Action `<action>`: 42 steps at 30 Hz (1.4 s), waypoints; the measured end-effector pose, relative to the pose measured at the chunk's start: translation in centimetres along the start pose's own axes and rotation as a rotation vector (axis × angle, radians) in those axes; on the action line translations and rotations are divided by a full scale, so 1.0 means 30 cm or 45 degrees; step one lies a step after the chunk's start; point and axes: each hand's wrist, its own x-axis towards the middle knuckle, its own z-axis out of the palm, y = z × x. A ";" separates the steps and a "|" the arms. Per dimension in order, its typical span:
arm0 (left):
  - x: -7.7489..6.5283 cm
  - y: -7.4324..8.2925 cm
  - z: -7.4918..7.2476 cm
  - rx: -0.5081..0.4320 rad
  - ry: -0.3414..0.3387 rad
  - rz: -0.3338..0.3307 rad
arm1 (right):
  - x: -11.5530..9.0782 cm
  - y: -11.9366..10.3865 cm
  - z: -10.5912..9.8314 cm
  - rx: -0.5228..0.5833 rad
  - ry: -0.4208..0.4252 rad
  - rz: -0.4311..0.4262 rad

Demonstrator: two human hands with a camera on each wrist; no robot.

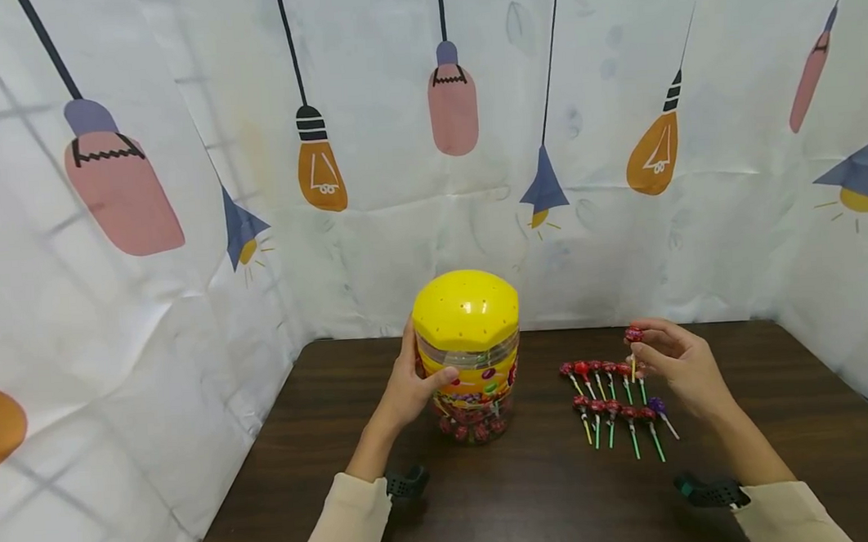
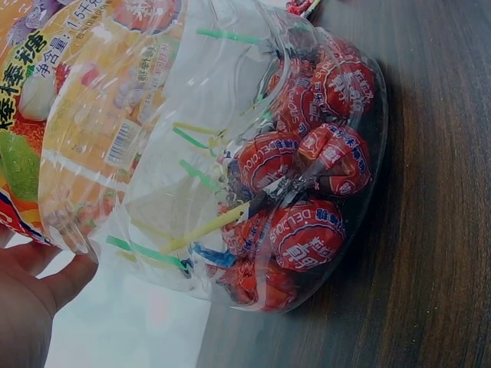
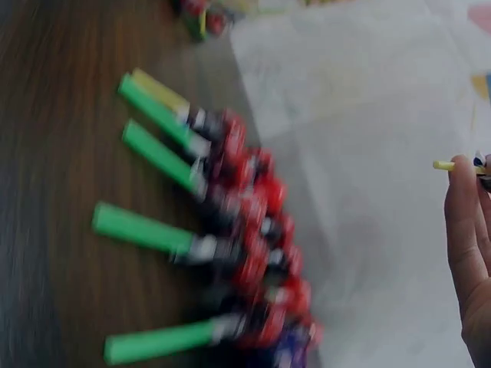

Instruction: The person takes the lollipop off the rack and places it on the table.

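Observation:
A clear plastic jar (image 1: 476, 375) with a yellow lid (image 1: 467, 310) and a printed label stands upright on the table. Red-wrapped lollipops (image 2: 307, 234) lie at its bottom, with green and yellow sticks. My left hand (image 1: 409, 391) grips the jar's left side, thumb (image 1: 441, 378) across the front. Over on the right, my right hand (image 1: 685, 368) pinches a lollipop (image 1: 633, 334) with a red wrapper, its yellow stick pointing down. Below it several lollipops lie on the table in two rows, a back row (image 1: 582, 370) and a front row (image 1: 613, 409).
One purple-wrapped lollipop (image 1: 658, 406) ends the front row at the right. The dark wood table (image 1: 534, 503) meets a white curtain (image 1: 389, 249) with printed lamps at its back edge. Black bands (image 1: 408, 483) sit on both wrists.

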 end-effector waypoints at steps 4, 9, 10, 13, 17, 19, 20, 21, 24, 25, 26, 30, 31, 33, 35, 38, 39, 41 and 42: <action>-0.003 0.002 -0.005 -0.002 0.001 0.014 | -0.010 0.042 -0.065 -0.044 -0.005 0.045; -0.009 0.001 -0.009 0.026 0.003 0.007 | -0.015 0.080 -0.115 -0.156 -0.001 0.088; -0.010 0.001 -0.010 0.026 0.002 0.005 | -0.017 0.087 -0.121 -0.178 0.000 0.093; -0.009 0.001 -0.010 0.021 -0.001 0.002 | -0.022 0.109 -0.136 -0.231 -0.001 0.105; -0.008 -0.001 -0.010 0.021 -0.007 0.003 | -0.032 0.140 -0.160 -0.227 -0.021 0.141; -0.007 -0.001 -0.009 0.022 -0.012 -0.002 | -0.039 0.156 -0.173 -0.218 -0.034 0.170; -0.007 -0.002 -0.009 0.025 -0.014 -0.001 | -0.042 0.163 -0.179 -0.213 -0.044 0.185; -0.007 -0.001 -0.009 0.024 -0.015 -0.004 | -0.045 0.169 -0.185 -0.213 -0.055 0.200; -0.007 0.000 -0.009 0.034 -0.011 -0.007 | -0.050 0.186 -0.199 -0.217 -0.081 0.254; -0.007 0.000 -0.010 0.035 -0.009 -0.007 | -0.050 0.190 -0.203 -0.219 -0.094 0.272; -0.006 -0.001 -0.010 0.036 -0.007 -0.009 | -0.050 0.195 -0.207 -0.217 -0.106 0.286; -0.006 -0.004 -0.011 0.031 -0.004 0.000 | -0.045 0.212 -0.215 -0.211 -0.155 0.335; -0.006 -0.005 -0.011 0.028 -0.005 0.005 | -0.044 0.216 -0.215 -0.211 -0.172 0.345; -0.006 -0.006 -0.010 0.031 -0.003 0.009 | -0.042 0.222 -0.215 -0.217 -0.201 0.370; -0.006 -0.006 -0.009 0.034 -0.001 0.011 | -0.042 0.226 -0.214 -0.228 -0.234 0.396; -0.005 -0.004 -0.007 0.029 -0.001 0.007 | -0.043 0.232 -0.213 -0.238 -0.256 0.437; -0.005 -0.004 -0.006 0.025 -0.003 0.007 | -0.044 0.234 -0.213 -0.242 -0.261 0.446; -0.003 -0.003 -0.003 0.019 -0.005 0.009 | -0.047 0.236 -0.214 -0.251 -0.261 0.460; -0.002 -0.003 -0.002 0.017 -0.005 0.009 | -0.048 0.236 -0.215 -0.261 -0.261 0.464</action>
